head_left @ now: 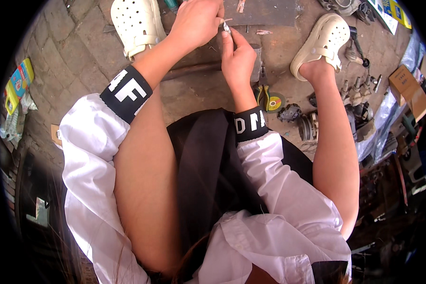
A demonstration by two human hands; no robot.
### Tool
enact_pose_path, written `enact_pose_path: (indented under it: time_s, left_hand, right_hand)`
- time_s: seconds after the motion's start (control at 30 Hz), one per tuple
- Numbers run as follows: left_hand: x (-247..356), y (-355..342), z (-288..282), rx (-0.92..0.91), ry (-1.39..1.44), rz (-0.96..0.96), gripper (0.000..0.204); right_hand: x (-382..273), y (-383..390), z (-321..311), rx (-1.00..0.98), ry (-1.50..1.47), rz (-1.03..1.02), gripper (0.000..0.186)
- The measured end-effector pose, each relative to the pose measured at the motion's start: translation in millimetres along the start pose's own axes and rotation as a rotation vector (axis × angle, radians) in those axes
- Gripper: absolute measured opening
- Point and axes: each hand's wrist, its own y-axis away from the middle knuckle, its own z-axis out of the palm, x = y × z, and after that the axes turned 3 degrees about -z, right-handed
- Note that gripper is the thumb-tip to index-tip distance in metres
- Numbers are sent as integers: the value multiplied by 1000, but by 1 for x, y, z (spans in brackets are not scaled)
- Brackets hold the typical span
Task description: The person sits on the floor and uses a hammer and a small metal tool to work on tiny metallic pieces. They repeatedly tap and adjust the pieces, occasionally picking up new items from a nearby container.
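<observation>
My left hand (196, 21) and my right hand (237, 57) meet at the top middle of the view, between my knees. Together they pinch a small, thin metal piece (226, 27); the right thumb and forefinger hold its lower end and the left fingers close on its upper end. Both sleeves are white with black cuffs. Below the hands lies a dark flat metal plate (265, 12) on the stone ground.
My feet in cream perforated clogs (136, 22) (321, 42) rest on the paving either side of the hands. A yellow-centred cutting disc (273, 101), dark machine parts (307, 124), loose metal tools (359, 87) and a cardboard box (408, 87) lie at the right. Coloured packets (19, 85) sit at the left.
</observation>
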Motion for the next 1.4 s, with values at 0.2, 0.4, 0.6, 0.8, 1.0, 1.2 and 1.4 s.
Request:
enact_pose_path:
  time_s: [0.2, 0.4, 0.6, 0.8, 1.0, 1.2, 1.4]
  left_hand:
    - [0, 0, -1, 3, -5, 3, 9]
    - [3, 0, -4, -1, 2, 3, 9]
    - [3, 0, -4, -5, -3, -14, 10]
    - [3, 0, -4, -12, -5, -12, 9]
    - [1, -1, -3, 13, 9, 1, 9]
    - [-1, -1, 5, 39, -11, 3, 9]
    - [-2, -2, 9, 75, -18, 16, 9]
  right_hand:
    - [-3, -1, -1, 32, -102, 28, 31]
    - [4, -1, 1, 24, -46, 8, 31]
    - [-1, 0, 0, -12, 21, 65, 30]
    - [-3, 0, 5, 43, -78, 36, 29]
    - [-10, 4, 12, 51, -123, 161, 27]
    - [-11, 4, 14, 76, -92, 137, 27]
    - [-9, 4, 25, 186, -167, 71, 26]
